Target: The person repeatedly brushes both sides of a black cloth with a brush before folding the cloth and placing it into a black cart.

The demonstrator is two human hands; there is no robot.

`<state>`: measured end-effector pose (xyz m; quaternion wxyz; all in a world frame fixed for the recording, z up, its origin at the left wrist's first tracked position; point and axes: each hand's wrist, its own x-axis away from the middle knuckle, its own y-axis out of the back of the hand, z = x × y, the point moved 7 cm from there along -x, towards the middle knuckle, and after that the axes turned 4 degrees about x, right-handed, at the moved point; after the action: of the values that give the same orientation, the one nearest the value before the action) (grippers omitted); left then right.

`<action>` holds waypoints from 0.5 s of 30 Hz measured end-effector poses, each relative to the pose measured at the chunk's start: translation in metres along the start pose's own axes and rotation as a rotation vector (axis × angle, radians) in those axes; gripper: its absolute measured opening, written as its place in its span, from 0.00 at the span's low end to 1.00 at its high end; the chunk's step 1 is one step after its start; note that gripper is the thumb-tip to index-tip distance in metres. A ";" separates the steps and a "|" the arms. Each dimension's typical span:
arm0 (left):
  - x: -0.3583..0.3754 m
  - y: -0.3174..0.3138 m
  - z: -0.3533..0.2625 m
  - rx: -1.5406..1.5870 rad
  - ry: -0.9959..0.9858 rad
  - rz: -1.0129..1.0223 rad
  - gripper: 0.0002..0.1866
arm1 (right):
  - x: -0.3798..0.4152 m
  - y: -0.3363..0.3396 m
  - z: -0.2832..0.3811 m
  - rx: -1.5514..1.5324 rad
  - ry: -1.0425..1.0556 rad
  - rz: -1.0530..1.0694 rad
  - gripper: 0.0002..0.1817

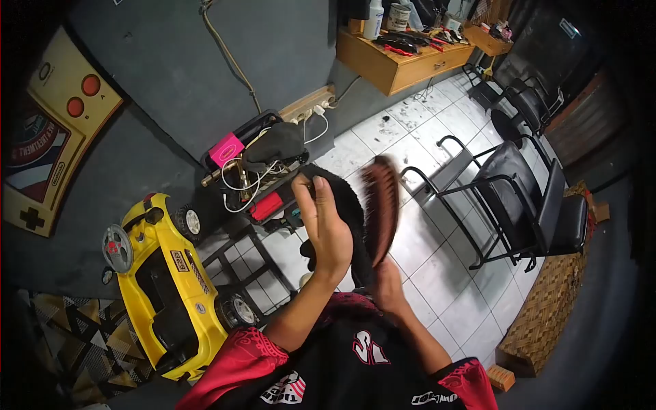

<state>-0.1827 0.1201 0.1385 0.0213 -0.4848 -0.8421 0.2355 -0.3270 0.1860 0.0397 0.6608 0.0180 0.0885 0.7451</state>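
Note:
My left hand [329, 236] is raised in front of me, its fingers pinching the top of a black, fuzzy, cloth-like item [350, 205] that hangs down in front of my shirt. What exactly this item is I cannot tell. Lower and to the right, my right hand [389, 285] grips a brown brush [384, 222] by its lower end. The brush stands upright, slightly blurred, with its dark bristles facing left towards the black item. Much of the right hand's fingers lies behind the brush.
A cluttered cart [266, 160] with white cables and a pink box [226, 149] stands ahead by the wall. To its left is a yellow toy car [171, 287]. Black chairs [509, 191] stand right on the tiled floor [437, 273]; a wooden shelf [403, 65] holds tools.

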 end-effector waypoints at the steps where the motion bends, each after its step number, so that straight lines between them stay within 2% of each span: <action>1: -0.001 -0.004 -0.003 0.069 0.011 0.001 0.12 | 0.001 -0.007 0.005 0.109 0.140 0.019 0.23; 2: -0.005 -0.005 -0.008 0.071 0.009 0.004 0.12 | 0.003 -0.017 -0.015 0.046 0.094 0.117 0.23; 3: -0.011 -0.003 -0.018 0.003 -0.038 -0.006 0.13 | 0.002 -0.022 -0.042 0.107 0.118 0.160 0.20; 5: -0.025 0.001 -0.037 -0.113 -0.131 -0.005 0.14 | 0.005 -0.031 -0.121 0.639 0.003 0.383 0.20; 7: -0.032 0.001 -0.052 -0.227 -0.319 -0.071 0.14 | 0.034 -0.028 -0.219 0.785 -0.246 0.567 0.22; 8: -0.034 0.003 -0.059 -0.229 -0.323 -0.074 0.14 | 0.052 -0.017 -0.261 0.822 -0.288 0.572 0.24; 9: -0.039 0.009 -0.058 -0.120 -0.190 -0.116 0.13 | 0.067 -0.005 -0.288 0.860 -0.326 0.577 0.27; 10: -0.041 0.016 -0.054 -0.012 -0.055 -0.161 0.13 | 0.077 0.010 -0.294 0.916 -0.402 0.559 0.28; 13: -0.040 0.037 -0.048 -0.039 -0.150 -0.272 0.13 | 0.081 0.045 -0.288 0.915 -0.579 0.589 0.30; 14: -0.038 0.038 -0.044 0.057 -0.019 -0.267 0.12 | 0.078 0.052 -0.284 0.853 -0.677 0.629 0.29; 15: -0.036 0.039 -0.043 0.063 -0.025 -0.265 0.12 | 0.062 0.063 -0.243 0.788 -0.797 0.467 0.29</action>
<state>-0.1210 0.1231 0.1668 0.0572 -0.3654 -0.8911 0.2630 -0.4319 0.2139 -0.1955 0.4055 0.5580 0.0971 0.7174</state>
